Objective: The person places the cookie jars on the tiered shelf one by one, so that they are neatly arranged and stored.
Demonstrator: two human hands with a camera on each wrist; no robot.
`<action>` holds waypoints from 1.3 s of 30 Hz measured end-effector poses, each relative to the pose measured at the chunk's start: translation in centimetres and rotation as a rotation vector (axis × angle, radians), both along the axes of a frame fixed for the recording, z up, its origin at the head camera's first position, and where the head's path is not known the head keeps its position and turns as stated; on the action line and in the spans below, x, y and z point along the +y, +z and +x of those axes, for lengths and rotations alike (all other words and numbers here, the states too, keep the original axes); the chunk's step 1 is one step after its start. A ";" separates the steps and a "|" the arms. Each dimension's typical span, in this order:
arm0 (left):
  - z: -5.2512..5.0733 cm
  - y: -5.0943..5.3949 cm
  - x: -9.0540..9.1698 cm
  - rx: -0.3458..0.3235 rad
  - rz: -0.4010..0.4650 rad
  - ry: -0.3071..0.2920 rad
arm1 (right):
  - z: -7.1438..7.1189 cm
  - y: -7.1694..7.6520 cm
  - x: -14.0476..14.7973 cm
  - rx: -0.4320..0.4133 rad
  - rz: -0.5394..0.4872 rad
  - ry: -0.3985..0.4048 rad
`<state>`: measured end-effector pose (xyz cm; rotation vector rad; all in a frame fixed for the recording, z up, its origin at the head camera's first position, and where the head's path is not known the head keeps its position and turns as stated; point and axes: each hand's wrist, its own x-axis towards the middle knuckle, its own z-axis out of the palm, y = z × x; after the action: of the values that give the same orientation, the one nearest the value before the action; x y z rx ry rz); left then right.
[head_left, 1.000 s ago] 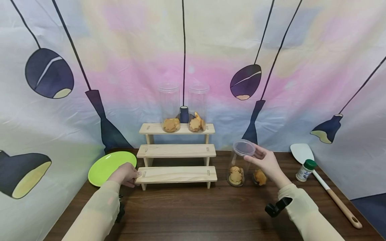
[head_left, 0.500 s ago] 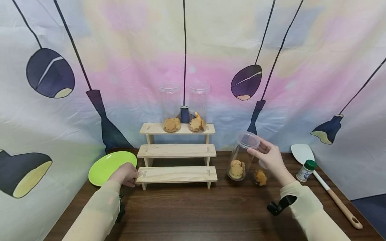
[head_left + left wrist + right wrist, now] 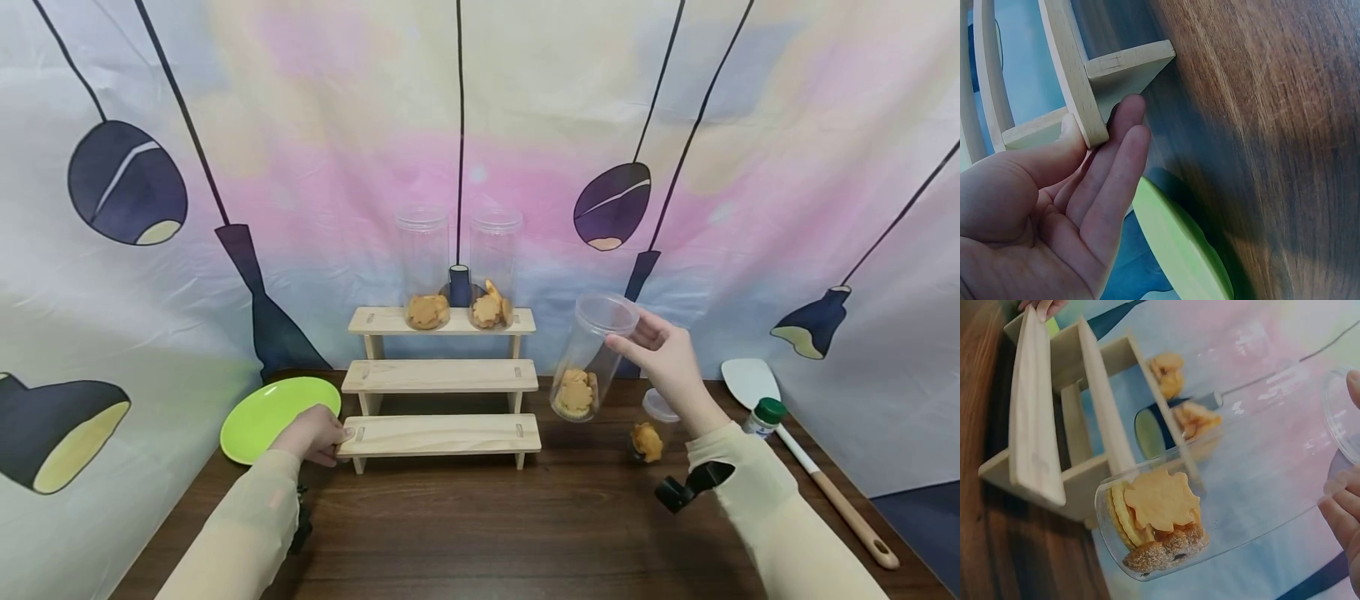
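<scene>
My right hand grips a tall clear jar near its lid, and cookies lie at the bottom. The jar hangs tilted above the table, right of the three-tier wooden rack. At the rack's lower left end my left hand pinches the bottom shelf board, thumb on top and fingers beneath. Two more clear jars with cookies, a left jar and a right jar, stand upright on the top shelf. Another lidded jar with cookies is on the table, below the right hand.
A green plate lies left of the rack, beside the left hand. Toward the right edge are a green-capped shaker bottle and a white spatula with a wooden handle. A printed cloth hangs behind the table.
My right hand has lifted its jar off the table, tilted it and moved it up, lately slightly left. The left hand has kept its place on the rack.
</scene>
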<state>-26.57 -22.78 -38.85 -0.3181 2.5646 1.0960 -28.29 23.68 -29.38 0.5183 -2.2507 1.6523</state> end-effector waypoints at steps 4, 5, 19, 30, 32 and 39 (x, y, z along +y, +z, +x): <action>0.1 -0.1 -0.3 0.004 -0.006 0.007 | -0.4 0.9 -1.5 0.009 -0.016 0.023; 0.2 -0.1 -0.3 0.007 -0.008 0.007 | -0.6 1.0 -1.9 0.010 -0.019 0.026; -0.1 -0.4 0.3 0.037 -0.053 -0.003 | -2.0 1.8 -6.4 0.006 -0.065 0.091; 0.0 -0.1 0.4 0.041 -0.058 0.008 | -3.0 2.2 -10.5 0.000 -0.083 0.145; 0.1 -0.1 0.3 0.047 -0.055 0.006 | -3.1 2.1 -11.3 0.000 -0.085 0.165; 0.2 -0.2 0.0 0.035 -0.042 0.005 | -3.7 2.2 -14.5 -0.005 -0.091 0.219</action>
<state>-26.40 -22.80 -39.07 -0.3190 2.6221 1.0601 -32.04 9.17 -27.21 0.7621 -2.1749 1.8511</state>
